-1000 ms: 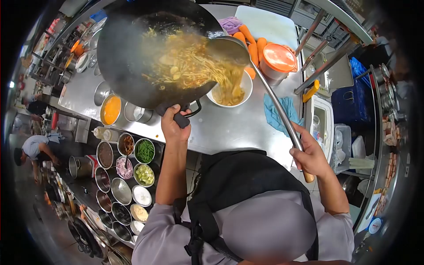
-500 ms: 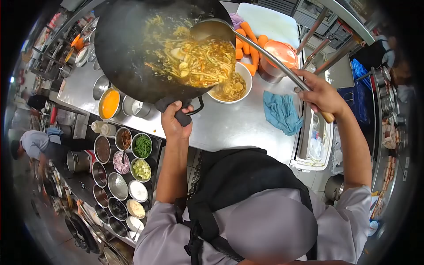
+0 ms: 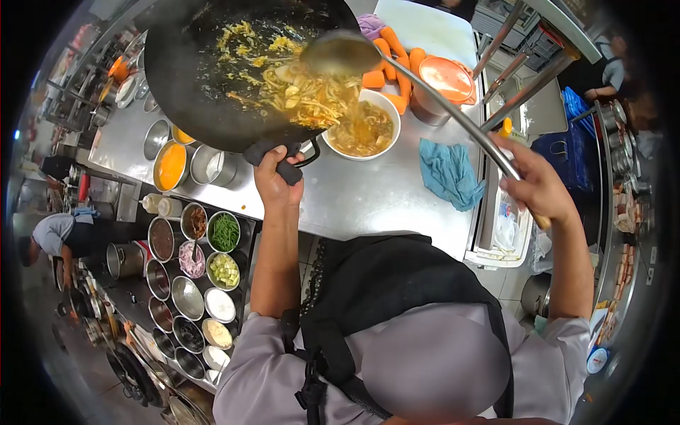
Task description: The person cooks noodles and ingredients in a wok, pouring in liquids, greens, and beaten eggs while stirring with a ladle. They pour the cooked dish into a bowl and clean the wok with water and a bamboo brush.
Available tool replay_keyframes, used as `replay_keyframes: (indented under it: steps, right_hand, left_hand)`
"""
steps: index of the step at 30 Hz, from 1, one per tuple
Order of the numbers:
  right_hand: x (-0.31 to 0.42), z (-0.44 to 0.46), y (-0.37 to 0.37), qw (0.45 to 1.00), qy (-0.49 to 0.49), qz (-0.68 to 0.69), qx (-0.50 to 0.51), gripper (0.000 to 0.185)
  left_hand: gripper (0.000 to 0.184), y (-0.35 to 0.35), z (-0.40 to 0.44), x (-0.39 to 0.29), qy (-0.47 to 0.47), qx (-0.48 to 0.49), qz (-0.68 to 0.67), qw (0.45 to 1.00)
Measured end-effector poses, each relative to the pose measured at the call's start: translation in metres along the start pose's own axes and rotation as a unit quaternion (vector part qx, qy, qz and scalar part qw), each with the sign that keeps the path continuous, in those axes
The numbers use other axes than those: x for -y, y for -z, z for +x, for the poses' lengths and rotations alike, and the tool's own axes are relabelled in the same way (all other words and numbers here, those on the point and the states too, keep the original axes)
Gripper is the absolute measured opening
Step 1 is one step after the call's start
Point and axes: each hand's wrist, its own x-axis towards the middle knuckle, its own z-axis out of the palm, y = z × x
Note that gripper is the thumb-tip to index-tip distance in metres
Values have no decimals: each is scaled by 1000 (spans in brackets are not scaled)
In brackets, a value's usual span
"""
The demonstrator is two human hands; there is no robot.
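Observation:
My left hand [image 3: 278,177] is closed round a wok's handle through a dark cloth [image 3: 286,168]. The big black wok [image 3: 180,92] is tilted toward a white bowl [image 3: 395,120] on the steel table. Noodles [image 3: 304,95] in brown sauce lie in the wok at its lower right, with yellow bits spread higher up. More noodles and broth fill the bowl. My right hand [image 3: 535,180] grips the long handle of a ladle [image 3: 343,53], whose scoop hangs over the noodles in the wok. The scoop's contents are blurred.
Peeled carrots [image 3: 397,42] and a lidded steel pot [image 3: 443,85] stand behind the bowl. A blue cloth [image 3: 450,173] lies on the steel table [image 3: 361,198]. Left are a bowl of orange liquid [image 3: 171,166] and several ingredient tins [image 3: 190,297]. Another person [image 3: 57,234] bends at far left.
The ladle's scoop has risen off the noodles, and my right hand has moved down and right. The wok has shifted slightly left. Fewer noodles lie in it, and the bowl is fuller.

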Motion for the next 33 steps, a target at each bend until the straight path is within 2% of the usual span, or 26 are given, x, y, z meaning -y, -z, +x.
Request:
replay_keyframes:
  steps: [2, 4, 5, 8, 12, 13, 16, 17, 20, 21, 25, 28, 30, 33]
  right_hand:
    - [12, 28, -7, 990, 68, -102, -70, 68]
    - [31, 58, -12, 985, 83, -133, -79, 66]
    - [38, 70, -12, 978, 95, -164, -89, 65]
    - [42, 94, -8, 967, 81, -224, -85, 64]
    - [24, 81, 2, 971, 80, -222, -43, 62]
    - [23, 73, 6, 976, 30, -214, -19, 65]
    - [14, 44, 10, 975, 31, -221, 17, 69]
    - [-1, 39, 17, 970, 54, -237, 17, 72]
    - [-12, 13, 19, 974, 43, -224, 13, 73]
    - [-1, 3, 17, 977, -13, -213, 18, 73]
    - [-22, -10, 28, 987, -35, -157, 19, 71]
    - [-26, 7, 10, 996, -15, -91, -12, 70]
    - [-28, 44, -8, 943, 178, -263, -98, 68]
    - [-19, 88, -32, 928, 178, -313, -91, 67]
  left_hand:
    - [27, 4, -3, 1, 0, 1, 0, 1000]
    - [27, 3, -6, 1, 12, 22, -10, 1000]
    - [10, -2, -9, 1, -2, 9, -2, 1000]
    - [11, -8, -19, 0, 12, 7, -8, 1000]
    - [13, -15, -17, 4, -1, 5, 1, 1000]
    - [13, -14, -14, 6, 1, 5, 1, 1000]
    - [15, -6, -5, 16, -16, 17, 3, 1000]
    - [15, -4, -1, 17, -21, 10, 8, 1000]
    - [18, 5, 6, 20, -18, 2, 13, 1000]
    - [20, 8, 9, 20, -15, 15, 15, 1000]
    - [23, 6, 10, 18, -24, 33, 20, 999]
    - [20, 9, 8, 17, -13, 30, 26, 999]
    - [20, 6, 5, 16, -16, 29, 25, 999]
    - [19, 3, -4, 11, -13, 27, 24, 999]
